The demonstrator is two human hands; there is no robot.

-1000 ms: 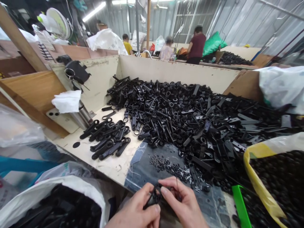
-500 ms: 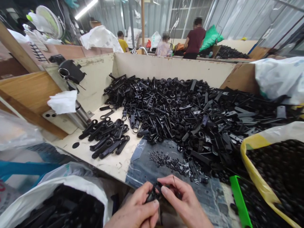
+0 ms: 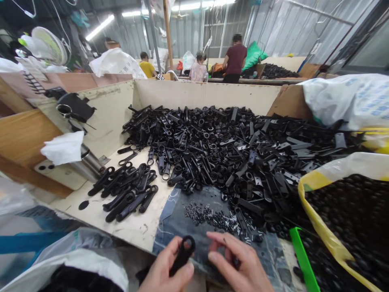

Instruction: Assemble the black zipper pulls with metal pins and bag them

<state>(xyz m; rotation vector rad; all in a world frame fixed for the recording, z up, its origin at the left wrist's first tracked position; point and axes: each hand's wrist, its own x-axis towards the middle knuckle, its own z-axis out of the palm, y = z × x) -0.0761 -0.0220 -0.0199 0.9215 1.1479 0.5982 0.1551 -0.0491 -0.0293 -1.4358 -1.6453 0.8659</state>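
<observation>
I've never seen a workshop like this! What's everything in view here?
Plastic parts heap: hundreds, black, filling the bin.
Long looped pieces: about a dozen, black, left of the heap.
Tiny metal bits: many, silvery, on denim cloth.
Bag of round parts: one, yellow-rimmed, right.
Plastic strip: one, green, beside the bag.
Tissue: one, white, by the bin's left wall.
Fan: one, white, far left.
Co-workers: three, far back.
Left hand: one, gripping a black looped piece.
Right hand: one, beside it, fingers curled.

Bright, even indoor lighting from overhead fluorescent tubes [image 3: 99,27]; shadows are soft and shallow. Dull highlights mark the black plastic parts [image 3: 212,162]. Wide-angle distortion bows the corrugated metal wall [image 3: 331,32] near the frame edge. The left hand [image 3: 165,269] and right hand [image 3: 240,263] appear slightly soft.
</observation>
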